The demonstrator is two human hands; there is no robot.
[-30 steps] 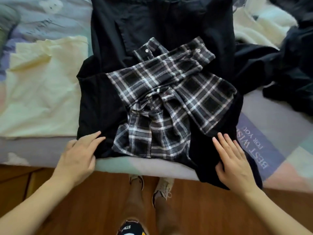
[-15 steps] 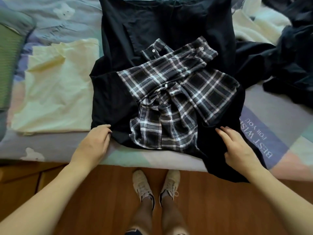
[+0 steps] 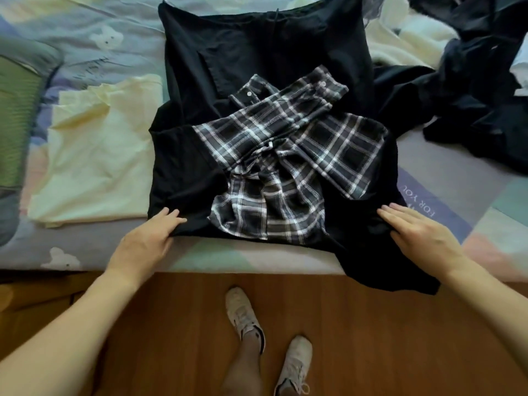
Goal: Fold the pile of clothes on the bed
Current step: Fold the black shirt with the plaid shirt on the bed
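I stand at the edge of a bed [image 3: 257, 257], looking down at my two bare hands. My left hand [image 3: 143, 241] grips the near left corner of a black shirt [image 3: 183, 172], fingers curled over its hem. My right hand [image 3: 420, 232] lies flat on the near right part of the same shirt, fingers straight and together, holding nothing. Between my hands and just beyond my fingertips, plaid sleeves [image 3: 285, 167] lie crossed and bunched over the black cloth. The fabric looks light, soft and limp, so I judge it will sag and slide unless I take it at both near corners and lift evenly; the loose sleeves may slip out of place. Below my right wrist a black flap hangs over the bed's edge. Beyond my left hand lies a pale yellow garment [image 3: 94, 155]; far beyond my right, a heap of dark clothes [image 3: 471, 90].
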